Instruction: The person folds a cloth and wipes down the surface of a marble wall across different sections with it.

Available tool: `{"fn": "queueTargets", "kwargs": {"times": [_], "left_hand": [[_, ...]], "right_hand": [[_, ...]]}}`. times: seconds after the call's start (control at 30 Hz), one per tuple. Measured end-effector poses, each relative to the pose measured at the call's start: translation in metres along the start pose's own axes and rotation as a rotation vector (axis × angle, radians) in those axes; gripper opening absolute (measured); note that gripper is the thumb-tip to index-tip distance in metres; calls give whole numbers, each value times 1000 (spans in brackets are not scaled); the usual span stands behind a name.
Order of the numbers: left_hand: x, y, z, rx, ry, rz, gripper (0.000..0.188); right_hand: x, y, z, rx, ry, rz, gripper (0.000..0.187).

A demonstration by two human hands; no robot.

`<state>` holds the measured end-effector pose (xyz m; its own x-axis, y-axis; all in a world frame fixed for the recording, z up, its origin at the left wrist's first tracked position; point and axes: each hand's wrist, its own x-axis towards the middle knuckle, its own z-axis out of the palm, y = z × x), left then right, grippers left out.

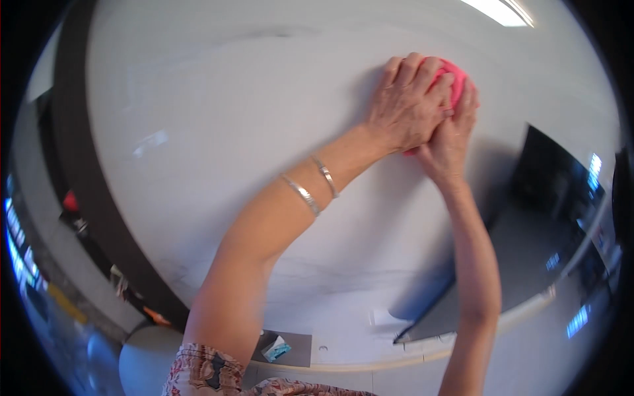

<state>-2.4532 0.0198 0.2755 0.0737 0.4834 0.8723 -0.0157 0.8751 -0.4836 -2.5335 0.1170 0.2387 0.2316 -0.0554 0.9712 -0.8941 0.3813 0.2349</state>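
Note:
A bunched pink cloth (457,74) is pressed flat against a glossy white wall panel (211,132) with faint grey veins. My left hand (411,104) lies over the cloth's left part, its fingers bent onto it. From the right, my right hand (453,140) grips the same cloth, its fingers reaching up along the right edge. The two hands touch and overlap, covering most of the cloth; a small pink bit shows below my left wrist. Both arms are raised, and two silver bangles (314,189) circle my left forearm.
A large black television screen (502,244) stands close to my right forearm. A dark vertical strip (82,132) borders the panel at the left. Low down, a blue-and-white packet (276,350) rests on a grey surface beside my left arm. A bright light (502,10) shows at the top.

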Motion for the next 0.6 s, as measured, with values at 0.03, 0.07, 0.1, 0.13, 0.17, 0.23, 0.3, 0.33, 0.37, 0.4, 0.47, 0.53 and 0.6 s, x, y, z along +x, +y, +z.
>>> {"fn": "queueTargets", "kwargs": {"times": [0.03,0.07,0.1,0.13,0.17,0.23,0.3,0.33,0.37,0.4,0.47,0.53,0.6], "left_hand": [[2,-18,-10,57,-3,3,39],[7,-38,-22,104,20,-18,40],[8,-53,-33,132,55,-43,41],[6,-69,-48,185,49,-85,42],[5,-85,-63,213,52,-77,42],[1,-117,-98,338,84,-158,42],[-3,-146,-131,379,89,-164,42],[-6,-158,-146,417,91,-178,42],[-9,-169,-160,450,94,-193,42],[-13,-183,-174,462,93,-185,42],[-25,-213,-199,600,117,-179,41],[-34,-238,-230,584,144,-101,27],[-60,-256,-267,404,120,-180,22]], "right_hand": [[19,-10,6,-26,-14,-46,78],[40,-24,17,29,13,-63,78],[57,-36,24,43,-12,-110,77],[70,-49,33,47,-38,-152,77],[85,-64,43,67,-20,-164,77],[114,-100,63,88,14,-261,77],[138,-133,82,69,45,-279,77],[148,-149,89,95,35,-322,79],[157,-163,96,117,23,-365,81],[167,-177,106,125,51,-383,73],[184,-217,105,177,-110,-402,80],[191,-249,123,281,-155,-438,79],[188,-286,169,347,31,-476,66]]}}
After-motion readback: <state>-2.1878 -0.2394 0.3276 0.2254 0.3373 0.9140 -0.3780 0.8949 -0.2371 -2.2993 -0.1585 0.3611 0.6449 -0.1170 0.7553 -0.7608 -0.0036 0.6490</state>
